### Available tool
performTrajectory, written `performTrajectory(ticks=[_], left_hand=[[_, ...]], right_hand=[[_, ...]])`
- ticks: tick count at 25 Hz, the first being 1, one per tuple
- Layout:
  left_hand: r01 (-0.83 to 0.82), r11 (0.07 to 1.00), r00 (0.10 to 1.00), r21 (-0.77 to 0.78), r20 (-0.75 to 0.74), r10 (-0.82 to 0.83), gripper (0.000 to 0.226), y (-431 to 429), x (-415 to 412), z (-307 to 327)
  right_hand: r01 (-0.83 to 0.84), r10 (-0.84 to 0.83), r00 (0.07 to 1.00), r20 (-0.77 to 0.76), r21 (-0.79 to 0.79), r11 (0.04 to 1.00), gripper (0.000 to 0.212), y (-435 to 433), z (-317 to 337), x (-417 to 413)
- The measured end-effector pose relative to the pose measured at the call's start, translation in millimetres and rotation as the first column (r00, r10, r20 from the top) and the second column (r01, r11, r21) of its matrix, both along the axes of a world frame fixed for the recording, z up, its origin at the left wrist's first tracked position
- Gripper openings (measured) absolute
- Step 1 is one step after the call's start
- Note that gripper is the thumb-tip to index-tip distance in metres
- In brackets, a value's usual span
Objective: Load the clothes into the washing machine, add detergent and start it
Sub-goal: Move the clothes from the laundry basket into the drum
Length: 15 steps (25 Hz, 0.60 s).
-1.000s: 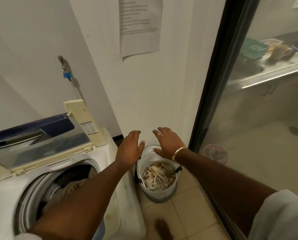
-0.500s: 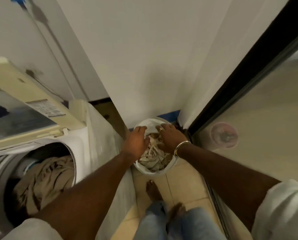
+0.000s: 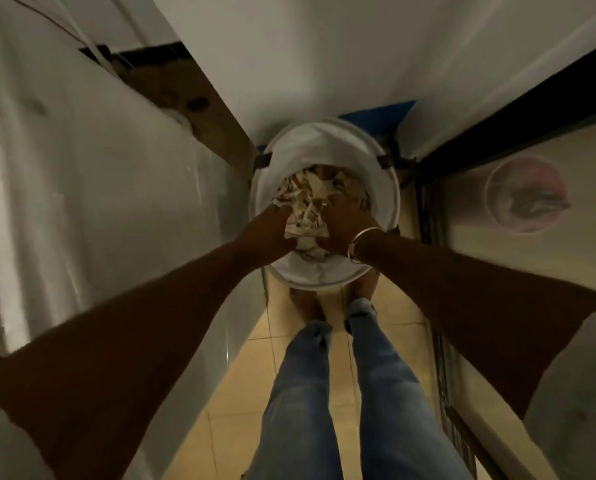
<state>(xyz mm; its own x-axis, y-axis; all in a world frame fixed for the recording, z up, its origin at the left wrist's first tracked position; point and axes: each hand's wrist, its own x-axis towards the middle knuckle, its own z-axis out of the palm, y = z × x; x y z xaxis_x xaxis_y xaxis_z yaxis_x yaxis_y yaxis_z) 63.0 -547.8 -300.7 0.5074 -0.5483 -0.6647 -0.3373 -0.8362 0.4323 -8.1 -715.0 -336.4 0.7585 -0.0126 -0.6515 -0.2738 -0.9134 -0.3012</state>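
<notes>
A round white laundry basket (image 3: 326, 147) stands on the floor in the corner, holding a crumpled beige patterned cloth (image 3: 310, 194). Both my hands are down inside it. My left hand (image 3: 268, 233) grips the cloth from the left side. My right hand (image 3: 338, 226), with a ring and a bangle at the wrist, grips the same cloth from the right. A bunch of the fabric is gathered between the two hands. The washing machine's white side (image 3: 116, 188) fills the left of the view; its drum opening is out of sight.
A white wall (image 3: 307, 57) rises just behind the basket. A dark-framed glass door (image 3: 532, 237) runs along the right. My legs in blue jeans (image 3: 341, 393) stand on the beige tiled floor (image 3: 241, 393), in the narrow gap between machine and door.
I have bent further down and the view has tipped onto the basket; the machine's open drum left the frame. Both hands sank deeper and closed on the cloth.
</notes>
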Motion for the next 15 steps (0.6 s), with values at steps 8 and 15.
performTrajectory(ticks=[8,15], left_hand=[[0.104,0.975,0.991,0.196,-0.101,-0.085,0.117,-27,18,-156],[0.156,0.915,0.979,0.371,-0.184,-0.092,0.153,-30,17,-265]], right_hand=[[-0.101,0.096,0.985,-0.141,-0.034,0.994,0.101,-22,-135,21],[-0.109,0.091,0.934,-0.345,-0.034,0.993,0.129,-40,-230,34]])
